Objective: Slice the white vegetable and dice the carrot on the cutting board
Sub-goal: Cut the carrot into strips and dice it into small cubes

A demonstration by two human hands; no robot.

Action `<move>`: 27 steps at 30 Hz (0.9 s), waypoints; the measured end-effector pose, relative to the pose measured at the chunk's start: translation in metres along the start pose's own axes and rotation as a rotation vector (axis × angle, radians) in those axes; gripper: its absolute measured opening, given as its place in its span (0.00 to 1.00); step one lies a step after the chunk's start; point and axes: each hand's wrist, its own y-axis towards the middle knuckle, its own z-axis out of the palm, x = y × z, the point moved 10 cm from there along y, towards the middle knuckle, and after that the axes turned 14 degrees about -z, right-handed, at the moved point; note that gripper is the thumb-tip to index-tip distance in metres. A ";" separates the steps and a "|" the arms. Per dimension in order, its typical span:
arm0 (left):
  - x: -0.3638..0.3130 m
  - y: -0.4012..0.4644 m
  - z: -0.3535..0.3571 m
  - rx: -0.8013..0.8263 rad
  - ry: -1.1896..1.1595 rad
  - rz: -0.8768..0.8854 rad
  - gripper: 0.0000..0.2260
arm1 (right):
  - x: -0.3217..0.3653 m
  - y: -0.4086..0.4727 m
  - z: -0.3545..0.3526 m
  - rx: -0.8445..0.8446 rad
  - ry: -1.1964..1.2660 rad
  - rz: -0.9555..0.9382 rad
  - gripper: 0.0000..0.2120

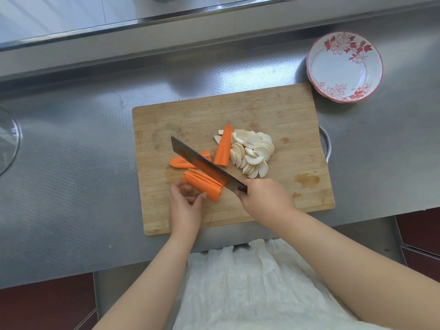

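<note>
On the wooden cutting board (273,110) lies a pile of white vegetable slices (252,153). A tapered carrot half (224,148) rests against that pile, and a thinner carrot piece (181,162) lies to its left. My right hand (264,196) grips the handle of a dark cleaver (200,161), whose blade stands across a carrot piece cut into long strips (202,185). My left hand (184,198) holds the near end of those strips with its fingertips and thumb.
A white bowl with red flower print (344,66) sits on the steel counter (71,163) behind the board's right corner. A glass rim (9,141) shows at the left edge. A metal rim (327,144) peeks out under the board's right side.
</note>
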 end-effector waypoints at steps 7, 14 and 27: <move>-0.021 -0.006 0.021 -0.015 0.547 0.400 0.41 | -0.004 -0.004 0.000 -0.013 0.075 0.018 0.11; -0.022 -0.005 0.030 -0.050 0.553 0.402 0.38 | -0.007 -0.009 0.001 -0.015 0.075 0.024 0.11; -0.015 -0.022 0.003 -0.175 0.236 0.317 0.25 | -0.001 -0.010 0.005 0.035 0.012 0.005 0.12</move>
